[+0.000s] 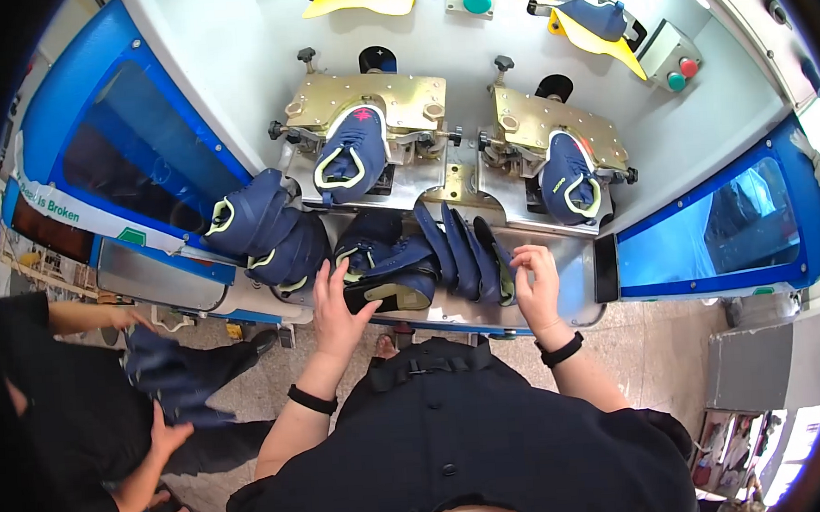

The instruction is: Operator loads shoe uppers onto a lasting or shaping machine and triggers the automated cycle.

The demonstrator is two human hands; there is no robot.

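Note:
Several navy shoe uppers [461, 253] with pale green lining lie side by side in a metal tray before me. My left hand [337, 314] is at the left end of this row, thumb and fingers spread around the end of a dark upper [403, 292]; it looks open, not closed on it. At the row's right end, beside the last upper [495, 251], my right hand [537, 286] has its fingers loosely bent and apart. Whether its fingertips touch that upper is hard to see. Two more uppers sit on the machine's stations, the left one [351, 155] and the right one [568, 181].
A pile of navy uppers [269, 228] rests at the tray's left. Brass-coloured clamp plates [365, 101] with knobs stand behind. Blue-framed side doors [136, 150] flank the machine. Yellow-and-navy pieces [593, 28] hang above. At the left, a co-worker [65, 404] holds navy pieces.

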